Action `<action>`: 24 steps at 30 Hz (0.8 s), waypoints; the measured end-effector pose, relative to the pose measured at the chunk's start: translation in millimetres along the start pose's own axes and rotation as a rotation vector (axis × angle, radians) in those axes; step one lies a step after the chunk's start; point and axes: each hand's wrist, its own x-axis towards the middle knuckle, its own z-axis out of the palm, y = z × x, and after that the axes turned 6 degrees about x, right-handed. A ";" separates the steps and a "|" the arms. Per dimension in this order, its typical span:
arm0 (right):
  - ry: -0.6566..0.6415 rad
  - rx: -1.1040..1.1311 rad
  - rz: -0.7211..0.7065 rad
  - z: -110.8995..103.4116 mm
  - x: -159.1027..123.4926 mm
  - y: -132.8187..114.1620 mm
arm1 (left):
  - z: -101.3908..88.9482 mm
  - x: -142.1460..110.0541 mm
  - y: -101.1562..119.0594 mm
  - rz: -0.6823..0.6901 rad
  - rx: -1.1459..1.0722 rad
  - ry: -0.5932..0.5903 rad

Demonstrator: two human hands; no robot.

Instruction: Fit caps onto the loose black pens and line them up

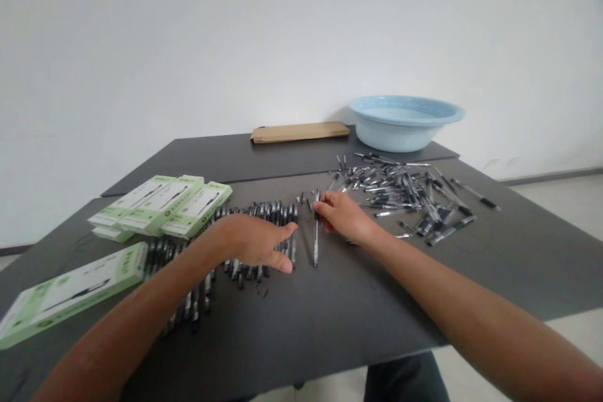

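On matte grey table (292,326) | right grip (343,217): pinching clear plastic pen (316,245) | left grip (257,242): released, over slim pens (273,212)

The bare left forearm (146,304) slants in from the near left, its wrist bent toward the right. The left hand (259,242) is open, back upward, thumb and a finger spread apart and pointing right. From the near right comes the right forearm (461,301); the right hand (342,217) is closed in a fingertip pinch. A dark-clad leg (405,380) shows at the near edge.
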 end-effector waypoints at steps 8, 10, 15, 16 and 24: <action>0.086 -0.455 -0.057 22.2 -0.7 3.6 | -1.0 4.6 5.4 0.018 0.014 -0.074; 0.071 -0.493 -0.054 26.6 -0.9 4.3 | -1.7 3.4 6.1 0.025 0.028 -0.077; 0.003 -0.551 -0.060 26.6 -6.3 0.7 | -1.8 1.6 5.7 0.037 0.034 -0.076; -0.026 -0.551 -0.078 26.0 -8.3 -0.9 | -1.6 1.6 5.5 0.045 0.032 -0.075; -0.216 -0.459 -0.227 26.5 -18.5 -9.6 | -0.9 0.3 5.2 0.091 0.062 -0.063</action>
